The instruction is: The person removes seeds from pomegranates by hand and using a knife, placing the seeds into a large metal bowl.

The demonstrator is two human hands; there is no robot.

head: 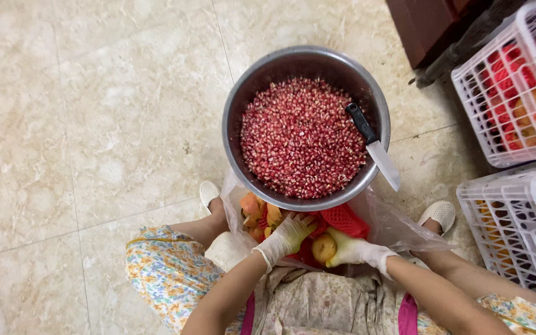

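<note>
I sit low with my knees apart, in floral trousers (162, 273), and both my hands wear thin white gloves. My left hand (290, 236) is nearest to me on the left side; its fingers are spread and lightly bent, and they rest on the pile of peels and fruit inside the clear plastic bag (392, 226) between my feet. I cannot tell if this hand really grips anything. My right hand (355, 250) is closed around a piece of yellowish pomegranate (324, 247), which lies just beside the left hand, also over the bag. In the bag I see orange-yellow peel pieces (257, 214) and a red foam net (345, 220) behind the fruit. My white slippers (440, 214) stand on both sides of the bag. Just beyond the bag, touching its edge, is a big round metal basin (237, 124) full of red pomegranate seeds (299, 136). A knife (373, 146) with a black handle leans on the right rim of the basin, its blade pointing out over the rim. Further right stand two white plastic crates (497, 118); the far one holds fruits in red nets. The floor (94, 124) has beige glossy tiles.
</note>
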